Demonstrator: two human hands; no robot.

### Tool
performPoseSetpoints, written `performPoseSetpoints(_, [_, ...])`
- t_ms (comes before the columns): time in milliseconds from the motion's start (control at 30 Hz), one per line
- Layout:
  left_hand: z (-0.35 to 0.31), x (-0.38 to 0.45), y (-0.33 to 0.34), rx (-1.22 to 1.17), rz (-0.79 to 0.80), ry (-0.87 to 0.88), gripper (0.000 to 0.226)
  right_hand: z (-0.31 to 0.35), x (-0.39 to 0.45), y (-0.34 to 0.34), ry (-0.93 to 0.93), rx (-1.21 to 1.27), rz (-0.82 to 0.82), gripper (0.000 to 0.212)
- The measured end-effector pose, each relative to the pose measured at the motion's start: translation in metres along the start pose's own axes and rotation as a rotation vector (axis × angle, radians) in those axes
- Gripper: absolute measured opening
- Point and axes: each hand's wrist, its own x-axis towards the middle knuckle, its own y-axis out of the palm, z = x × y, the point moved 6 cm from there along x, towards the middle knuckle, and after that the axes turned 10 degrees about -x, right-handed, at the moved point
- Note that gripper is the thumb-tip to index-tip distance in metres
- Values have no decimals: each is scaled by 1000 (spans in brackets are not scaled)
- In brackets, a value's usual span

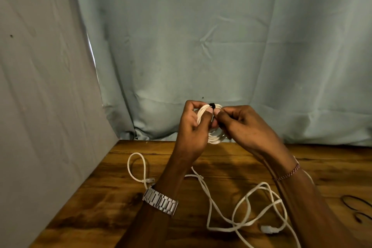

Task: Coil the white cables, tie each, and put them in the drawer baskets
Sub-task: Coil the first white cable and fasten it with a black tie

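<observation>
A coiled white cable (214, 139) is held up above the far edge of the desk (112, 197), upright between both hands, with a black tie (212, 104) wrapped over its top. The left hand (193, 125) has its fingers curled round the left side of the coil, thumb pressed on the strands, so its grip holds the coil. The right hand (247, 125) sits just to the right, touching the left, its fingertips pinching at the tie near the top of the coil; most of the coil is hidden behind the two hands, with only the top and bottom arcs showing. Below the forearms a loose white cable (239, 205) lies tangled on the wooden desk, one loop reaching left, a connector (266, 229) near the front. A metal watch (161, 200) is on the left wrist, a beaded bracelet (288, 172) on the right. A pale cloth backdrop (201, 36) hangs behind
</observation>
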Motion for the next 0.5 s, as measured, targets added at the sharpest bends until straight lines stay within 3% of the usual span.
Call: performPoseSetpoints(500, [-2,-1,-1,-21,22,19,9,-5,-3,-2,98,-169,97,31])
